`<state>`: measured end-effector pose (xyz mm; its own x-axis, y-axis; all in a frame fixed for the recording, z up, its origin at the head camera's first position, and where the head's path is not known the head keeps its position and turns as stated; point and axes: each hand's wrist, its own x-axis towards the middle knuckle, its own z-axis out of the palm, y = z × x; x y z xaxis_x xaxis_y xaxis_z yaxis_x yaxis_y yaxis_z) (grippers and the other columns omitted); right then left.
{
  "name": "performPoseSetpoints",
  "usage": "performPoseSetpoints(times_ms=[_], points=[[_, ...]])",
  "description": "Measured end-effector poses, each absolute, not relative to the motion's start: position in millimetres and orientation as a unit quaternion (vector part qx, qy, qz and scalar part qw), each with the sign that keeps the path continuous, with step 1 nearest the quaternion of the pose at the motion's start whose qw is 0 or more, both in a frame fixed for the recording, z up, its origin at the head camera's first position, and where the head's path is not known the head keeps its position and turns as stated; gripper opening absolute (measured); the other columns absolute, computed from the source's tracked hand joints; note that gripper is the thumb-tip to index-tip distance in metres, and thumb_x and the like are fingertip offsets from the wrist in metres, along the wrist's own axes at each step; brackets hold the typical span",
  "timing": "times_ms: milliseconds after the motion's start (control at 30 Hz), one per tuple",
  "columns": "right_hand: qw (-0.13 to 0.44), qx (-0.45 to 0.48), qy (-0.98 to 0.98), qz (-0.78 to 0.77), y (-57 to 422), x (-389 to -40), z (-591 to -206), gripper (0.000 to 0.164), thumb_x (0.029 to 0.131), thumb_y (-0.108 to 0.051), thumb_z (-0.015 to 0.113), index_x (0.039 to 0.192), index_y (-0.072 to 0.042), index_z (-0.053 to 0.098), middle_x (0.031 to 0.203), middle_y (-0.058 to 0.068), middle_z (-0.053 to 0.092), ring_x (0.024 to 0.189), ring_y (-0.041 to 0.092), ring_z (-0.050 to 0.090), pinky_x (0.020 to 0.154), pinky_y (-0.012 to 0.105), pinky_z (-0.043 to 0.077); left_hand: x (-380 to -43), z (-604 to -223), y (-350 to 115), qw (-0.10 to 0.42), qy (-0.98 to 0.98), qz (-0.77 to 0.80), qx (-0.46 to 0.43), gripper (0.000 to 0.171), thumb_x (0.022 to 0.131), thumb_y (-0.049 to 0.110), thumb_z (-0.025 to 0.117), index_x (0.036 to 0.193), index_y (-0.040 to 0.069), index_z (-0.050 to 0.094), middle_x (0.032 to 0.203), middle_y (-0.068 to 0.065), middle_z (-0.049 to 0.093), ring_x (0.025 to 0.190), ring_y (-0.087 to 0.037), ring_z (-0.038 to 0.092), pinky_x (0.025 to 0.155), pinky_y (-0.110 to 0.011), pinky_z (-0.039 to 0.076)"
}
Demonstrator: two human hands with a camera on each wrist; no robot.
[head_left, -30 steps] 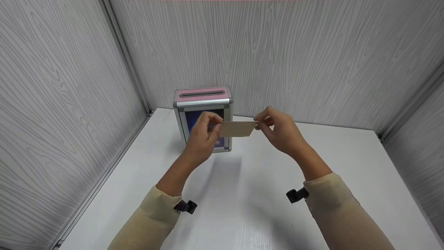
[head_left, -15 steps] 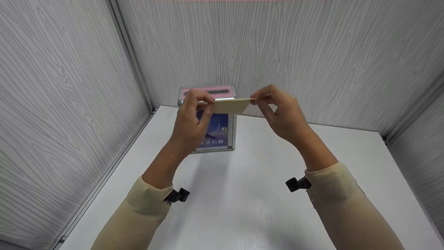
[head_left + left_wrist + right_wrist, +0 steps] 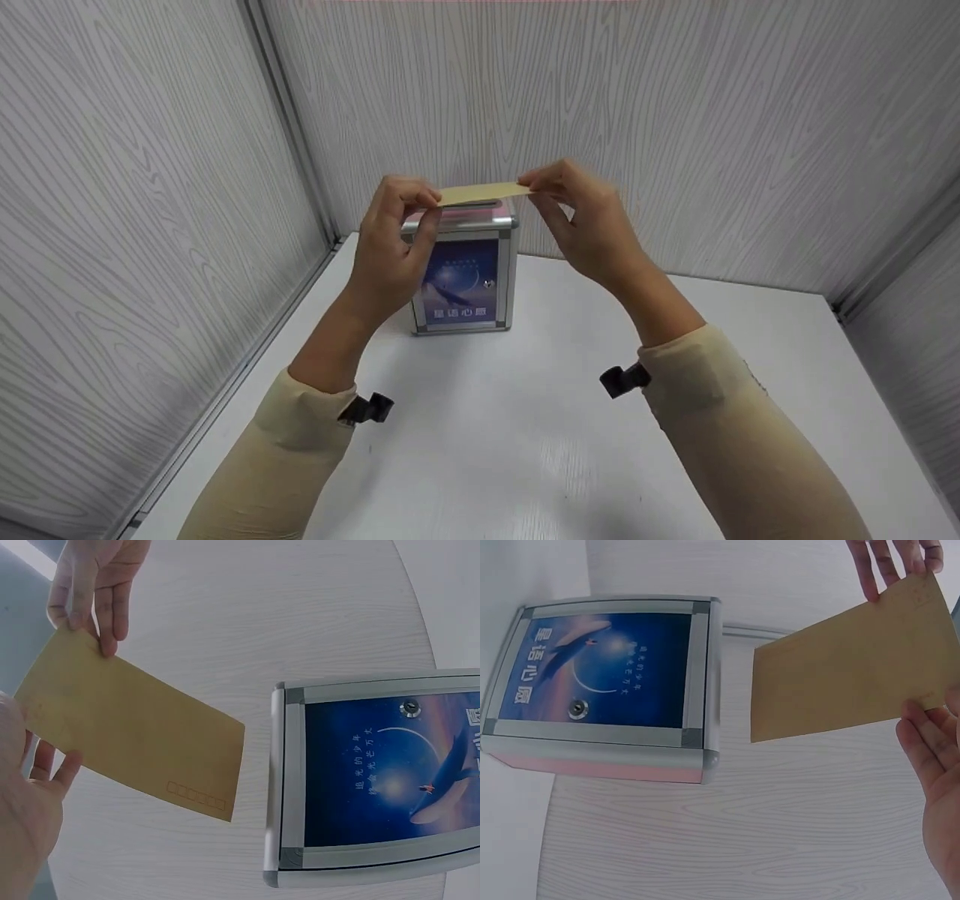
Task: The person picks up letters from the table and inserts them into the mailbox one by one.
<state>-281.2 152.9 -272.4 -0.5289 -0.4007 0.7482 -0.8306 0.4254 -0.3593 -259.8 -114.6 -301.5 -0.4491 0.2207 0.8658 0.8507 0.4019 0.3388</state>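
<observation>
A brown paper envelope [image 3: 480, 193] is stretched between both hands, above the top of a pink and silver slotted box [image 3: 465, 281]. My left hand [image 3: 394, 240] pinches one end of it, and my right hand [image 3: 589, 221] pinches the other. In the left wrist view the envelope [image 3: 142, 720] shows a row of small printed squares near one edge, and a gap separates it from the box [image 3: 390, 772]. The right wrist view shows the same gap beside the box's silver frame [image 3: 712, 675]. Part of the slot [image 3: 480, 204] shows just below the envelope.
The box stands on a white table [image 3: 510, 420] near the back wall [image 3: 637, 112]. A panel wall [image 3: 135, 187] closes off the left side, and another [image 3: 907, 322] rises at the right. The box's front has a blue picture and a small lock [image 3: 578, 709].
Both hands have lifted the envelope and carried it forward, from in front of the box to over its top. The envelope has tipped from hanging down to lying flatter.
</observation>
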Motion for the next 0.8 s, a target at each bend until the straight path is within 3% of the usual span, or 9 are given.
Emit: performPoseSetpoints(times_ms=[233,500,800], points=[[0.258,0.373,-0.802,0.388,145,-290,-280,0.016,0.112,-0.009,0.058,0.125,-0.002,0.064,0.130,0.008,0.075,0.126,0.017,0.074,0.113,0.036,0.058,-267,-313,-121,0.361,-0.759,-0.424,-0.338,0.011,0.113,0.010,0.054,0.117,0.000,0.051,0.127,-0.019,0.058,0.127,-0.026,0.061,0.116,-0.044,0.055],[0.247,0.365,-0.811,0.385,143,-289,-281,0.017,0.112,-0.010,0.058,0.125,-0.004,0.065,0.131,0.007,0.075,0.127,0.017,0.074,0.113,0.033,0.057,-268,-315,-124,0.355,-0.763,-0.431,-0.326,0.017,0.114,0.016,0.051,0.116,-0.001,0.052,0.126,-0.019,0.059,0.127,-0.025,0.061,0.114,-0.041,0.056],[0.233,0.347,-0.832,0.365,138,-296,-275,0.018,0.114,-0.013,0.055,0.127,-0.006,0.065,0.131,0.009,0.077,0.129,0.019,0.073,0.114,0.036,0.057,-279,-308,-126,0.426,-0.790,-0.318,-0.304,0.010,0.116,0.016,0.049,0.122,0.007,0.050,0.118,-0.016,0.061,0.115,-0.029,0.066,0.098,-0.044,0.063]])
